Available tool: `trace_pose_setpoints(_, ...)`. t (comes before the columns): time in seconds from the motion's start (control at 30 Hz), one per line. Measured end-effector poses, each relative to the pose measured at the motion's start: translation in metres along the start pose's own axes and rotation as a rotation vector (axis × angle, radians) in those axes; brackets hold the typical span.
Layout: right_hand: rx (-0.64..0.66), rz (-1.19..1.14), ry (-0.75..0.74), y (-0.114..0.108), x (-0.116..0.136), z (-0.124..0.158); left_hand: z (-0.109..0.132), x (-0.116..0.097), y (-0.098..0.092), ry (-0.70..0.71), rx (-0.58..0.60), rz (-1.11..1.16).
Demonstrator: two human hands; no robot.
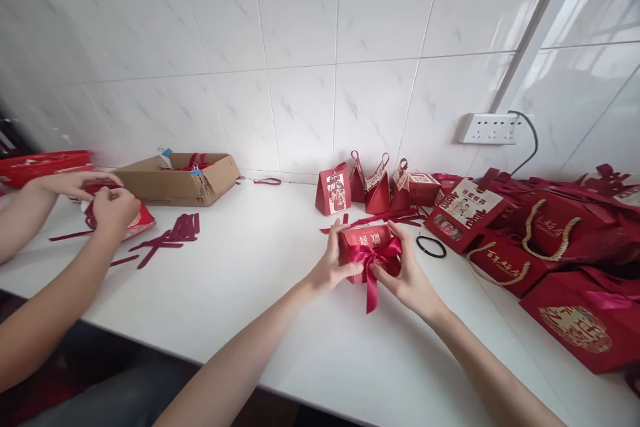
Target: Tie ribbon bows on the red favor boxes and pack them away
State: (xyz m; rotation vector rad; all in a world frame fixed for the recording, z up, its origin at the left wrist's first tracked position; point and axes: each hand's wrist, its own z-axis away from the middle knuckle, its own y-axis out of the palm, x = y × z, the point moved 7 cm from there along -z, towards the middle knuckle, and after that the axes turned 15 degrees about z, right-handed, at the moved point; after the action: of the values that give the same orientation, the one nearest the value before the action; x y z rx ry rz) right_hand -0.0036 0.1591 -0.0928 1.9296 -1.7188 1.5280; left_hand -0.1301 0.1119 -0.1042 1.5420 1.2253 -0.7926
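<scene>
Between my two hands is a small red gift box (367, 235) with pale printed characters on its top. A glossy crimson ribbon bow (371, 255) sits on its front, one tail hanging down over the white table. My left hand (333, 263) wraps the box's left side, thumb pressed near the bow. On the right side my right hand (404, 273) grips the box, its thumb by the bow's knot. Loose dark red ribbon strips (385, 217) lie just behind the box. A black elastic band (431, 247) rests to the right of my right hand.
Small red boxes (333, 190) with loops stand along the tiled wall. Red gift boxes and rope-handled bags (550, 230) pile up at right, under a power strip (491, 129). At left, a co-worker's hands (113, 203) hold a red item near ribbon strips (173, 233) and a cardboard tray (175, 190).
</scene>
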Motion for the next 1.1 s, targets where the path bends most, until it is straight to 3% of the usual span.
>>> trace_pose_setpoints(0.17,-0.013,0.03,-0.071,0.0,0.009,0.001,-0.003,-0.004,0.004,-0.008,-0.132,-0.054)
trace_pose_setpoints(0.3,0.034,0.031,-0.143,0.001,0.017,0.0,-0.006,-0.005,-0.003,-0.002,-0.285,-0.123)
trace_pose_setpoints(0.43,0.108,0.006,-0.188,0.001,0.023,0.0,-0.007,-0.005,-0.009,-0.025,-0.304,-0.041)
trace_pose_setpoints(0.63,0.14,-0.317,0.076,-0.005,0.006,-0.004,-0.008,-0.005,-0.019,-0.068,-0.293,-0.032)
trace_pose_setpoints(0.83,0.217,0.127,0.123,-0.014,-0.007,-0.008,-0.009,-0.011,-0.026,-0.042,-0.315,-0.134)
trace_pose_setpoints(0.97,0.249,0.103,0.049,-0.013,-0.004,-0.009,-0.009,-0.015,-0.025,-0.042,-0.335,-0.162)
trace_pose_setpoints(1.1,0.184,0.22,0.053,-0.012,0.001,-0.007,-0.008,-0.015,-0.024,-0.043,-0.328,-0.169)
